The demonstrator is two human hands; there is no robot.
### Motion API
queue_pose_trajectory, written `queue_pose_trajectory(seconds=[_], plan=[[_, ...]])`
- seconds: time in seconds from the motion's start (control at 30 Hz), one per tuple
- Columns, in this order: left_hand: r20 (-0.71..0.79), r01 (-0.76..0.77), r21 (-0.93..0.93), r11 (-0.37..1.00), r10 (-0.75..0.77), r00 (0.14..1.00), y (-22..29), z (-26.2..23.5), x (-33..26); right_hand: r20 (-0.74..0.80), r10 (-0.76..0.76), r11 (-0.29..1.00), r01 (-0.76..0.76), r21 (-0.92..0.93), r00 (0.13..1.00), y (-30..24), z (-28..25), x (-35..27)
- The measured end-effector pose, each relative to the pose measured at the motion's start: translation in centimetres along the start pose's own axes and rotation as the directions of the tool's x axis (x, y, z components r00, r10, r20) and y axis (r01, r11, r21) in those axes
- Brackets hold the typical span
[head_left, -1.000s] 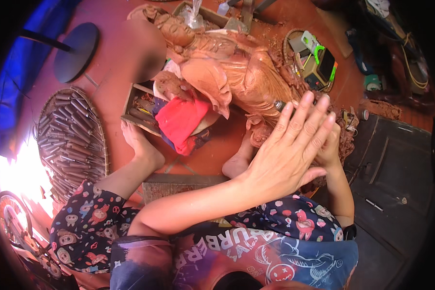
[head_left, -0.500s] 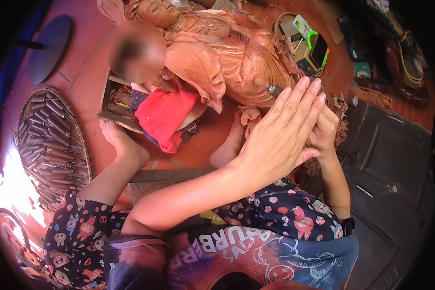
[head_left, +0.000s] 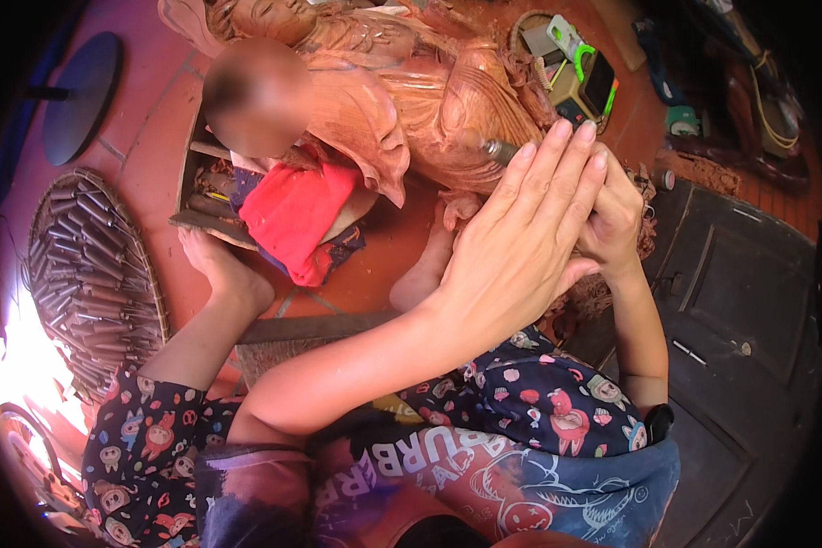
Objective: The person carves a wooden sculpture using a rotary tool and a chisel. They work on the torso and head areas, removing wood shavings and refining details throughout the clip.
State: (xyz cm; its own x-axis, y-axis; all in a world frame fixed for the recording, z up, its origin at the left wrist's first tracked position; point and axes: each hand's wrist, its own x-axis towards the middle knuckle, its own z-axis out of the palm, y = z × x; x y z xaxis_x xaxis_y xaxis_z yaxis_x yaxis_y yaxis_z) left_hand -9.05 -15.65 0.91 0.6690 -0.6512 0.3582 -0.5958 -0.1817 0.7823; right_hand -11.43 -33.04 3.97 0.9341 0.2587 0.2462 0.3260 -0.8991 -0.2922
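Note:
A reddish-brown carved wooden statue [head_left: 411, 96] lies across the floor in front of me, its robe cut in folds. My left hand [head_left: 530, 219] is stretched out flat, fingers straight, beside my right hand and partly over it. Behind it, my right hand [head_left: 615, 217] is curled round a slim carving tool [head_left: 498, 151], of which only a dark metal collar and a blurred front end show. The tool points at the lower robe; whether its tip touches the wood I cannot tell. Its rear part is hidden by my hands.
A woven basket [head_left: 96, 274] full of wooden-handled chisels stands at the left. Red cloth [head_left: 297, 215] drapes by a wooden box [head_left: 215, 219] near my foot. A dark panelled board [head_left: 740, 301] lies at right. A small basket [head_left: 518, 41] holds a boxy device [head_left: 586, 91].
The statue, box and cloth sit slightly further left in view. My hands have shifted slightly up and left, keeping the same pose. More of the tool's collar shows.

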Motion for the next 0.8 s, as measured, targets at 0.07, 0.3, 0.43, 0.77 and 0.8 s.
queue_pose_trajectory(seconds=[0.07,0.3,0.43,0.77,0.8], plan=[[-0.007,0.0,-0.005,1.0,0.0,1.0,0.1,0.0,0.4,0.009,0.014,1.0,-0.014,0.005,1.0,0.2,-0.3,0.1],[-0.009,0.0,-0.028,1.0,0.0,1.0,-0.1,-0.3,-0.5,-0.001,0.024,0.999,-0.024,-0.039,1.0,-1.2,-0.2,0.1],[0.011,0.012,-0.057,0.998,-0.011,1.0,0.0,-0.2,-1.0,0.02,0.047,0.998,-0.046,-0.043,0.999,-1.6,0.0,-0.7],[0.043,0.022,-0.055,0.998,-0.02,0.999,-0.3,-0.6,-1.9,0.011,0.054,0.997,-0.053,-0.061,0.998,-3.1,0.2,-0.3],[0.034,0.009,-0.07,0.998,-0.007,0.999,-0.4,-0.4,-1.8,0.012,0.066,0.996,-0.065,-0.064,0.998,-3.2,0.0,-0.2]])
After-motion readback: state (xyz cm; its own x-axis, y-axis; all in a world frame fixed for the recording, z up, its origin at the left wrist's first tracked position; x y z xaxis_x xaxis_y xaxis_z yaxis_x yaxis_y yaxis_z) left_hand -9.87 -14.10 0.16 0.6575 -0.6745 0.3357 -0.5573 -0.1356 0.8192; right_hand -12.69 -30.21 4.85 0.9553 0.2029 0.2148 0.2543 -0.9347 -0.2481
